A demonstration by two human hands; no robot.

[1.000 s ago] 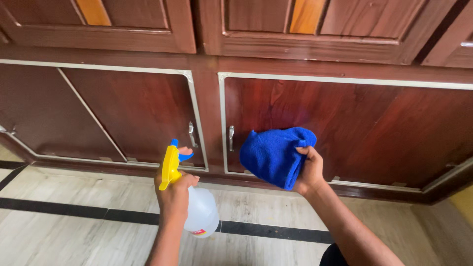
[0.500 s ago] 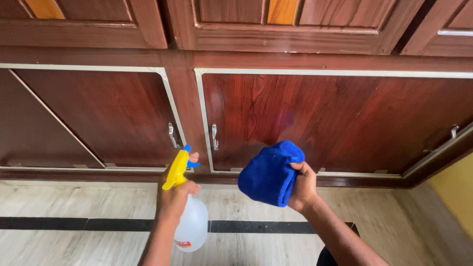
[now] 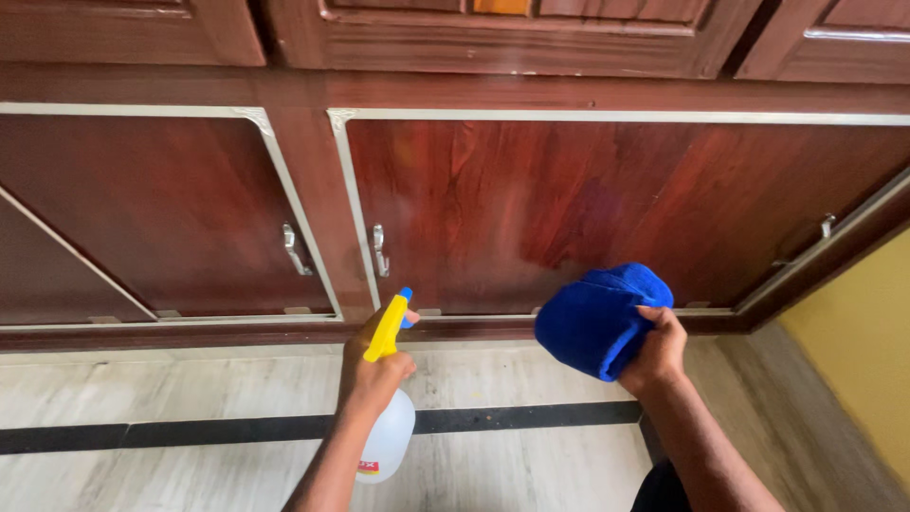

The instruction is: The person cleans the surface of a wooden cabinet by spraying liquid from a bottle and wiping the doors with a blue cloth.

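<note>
Your left hand (image 3: 374, 365): clenched on spray bottle (image 3: 389, 431), nozzle toward cabinet door (image 3: 569, 209). Your right hand (image 3: 656, 353): gripping blue cloth (image 3: 599, 318), nearer door's bottom edge.

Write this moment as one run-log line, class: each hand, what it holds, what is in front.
left hand: grips spray bottle | right hand: holds blue cloth | ahead: wooden cabinet door

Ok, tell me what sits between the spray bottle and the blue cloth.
Nothing is held there. In the head view, the gap between the spray bottle and the blue cloth shows only the cabinet's bottom rail and pale floor tiles behind.
</note>
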